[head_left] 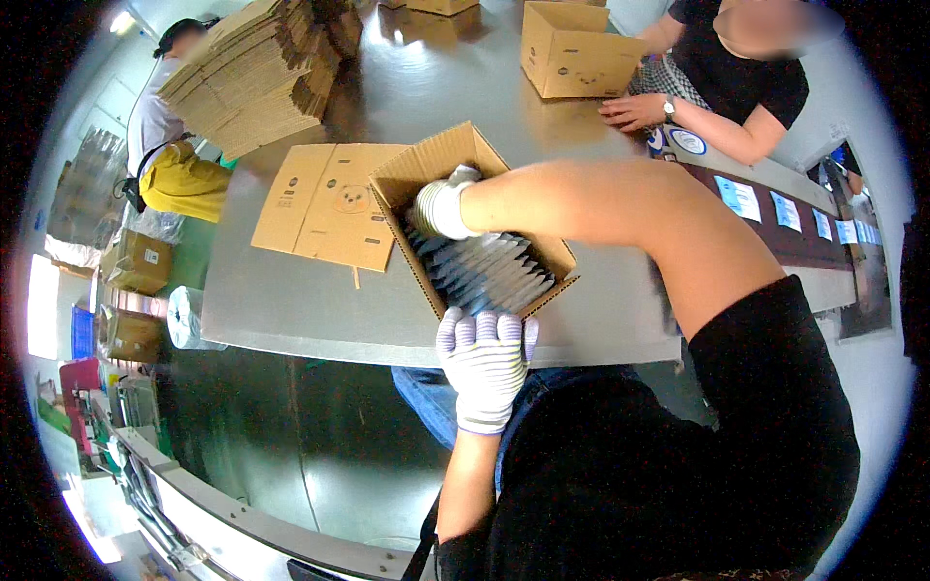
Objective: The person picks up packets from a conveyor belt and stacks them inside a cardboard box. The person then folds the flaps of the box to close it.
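An open cardboard box (555, 254) stands at the near side of the metal table, turned at an angle. Several flat silvery packets (489, 274) stand on edge in a row inside it. My left hand (484, 373), in a white striped glove, grips the box's near rim with its fingers over the edge. From the right my other arm crosses above the box, and my gloved right hand (444, 207) is down inside, at the far left end of the packets. Its fingers are mostly hidden, so any hold there does not show.
Left of the box lies a flattened carton (325, 205). A tall stack of folded cartons (252, 82) rises behind it. Across the table a person's hand (635, 113) rests beside another open box (581, 63). Labelled sheets (738, 198) lie along the right. Another person stands far left.
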`<state>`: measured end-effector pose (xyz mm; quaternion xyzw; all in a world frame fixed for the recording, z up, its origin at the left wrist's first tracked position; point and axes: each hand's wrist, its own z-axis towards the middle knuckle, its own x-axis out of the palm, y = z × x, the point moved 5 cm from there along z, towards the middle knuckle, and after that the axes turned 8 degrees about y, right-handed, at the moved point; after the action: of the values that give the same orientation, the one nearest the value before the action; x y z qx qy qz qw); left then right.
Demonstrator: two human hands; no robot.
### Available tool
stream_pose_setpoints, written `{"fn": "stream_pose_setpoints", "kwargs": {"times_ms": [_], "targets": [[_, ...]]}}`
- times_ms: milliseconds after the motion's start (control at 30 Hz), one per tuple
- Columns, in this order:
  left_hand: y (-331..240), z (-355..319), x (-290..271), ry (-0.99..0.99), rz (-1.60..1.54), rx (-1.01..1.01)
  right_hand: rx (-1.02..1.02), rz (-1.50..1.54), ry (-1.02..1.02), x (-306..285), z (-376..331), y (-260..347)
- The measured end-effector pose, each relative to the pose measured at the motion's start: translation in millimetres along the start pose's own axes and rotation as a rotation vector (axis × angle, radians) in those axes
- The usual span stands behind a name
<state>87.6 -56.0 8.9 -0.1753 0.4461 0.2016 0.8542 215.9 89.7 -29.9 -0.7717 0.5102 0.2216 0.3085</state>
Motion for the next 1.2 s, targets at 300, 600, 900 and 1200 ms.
{"fn": "stream_pose_setpoints", "kwargs": {"times_ms": [300, 600, 900, 1200], "targets": [[-2.3, -0.9, -1.5, 0.034, -0.028, 0.047, -0.237, 0.262, 0.003, 53.4, 60.9, -13.9], [8.3, -12.4, -10.8, -0.012, -0.102, 0.098, -0.469, 0.301, -0.495, 8.0, -130.5, 23.7], [14.8, 13.5, 3.1, 0.004, -0.185, 0.394, -0.191, 0.314, -0.925, 102.1, -173.0, 59.9], [45.7, 1.5, 42.5, 0.236, 0.026, -0.033, 0.619, 0.260, -1.134, -9.1, 10.4, -198.5]]}}
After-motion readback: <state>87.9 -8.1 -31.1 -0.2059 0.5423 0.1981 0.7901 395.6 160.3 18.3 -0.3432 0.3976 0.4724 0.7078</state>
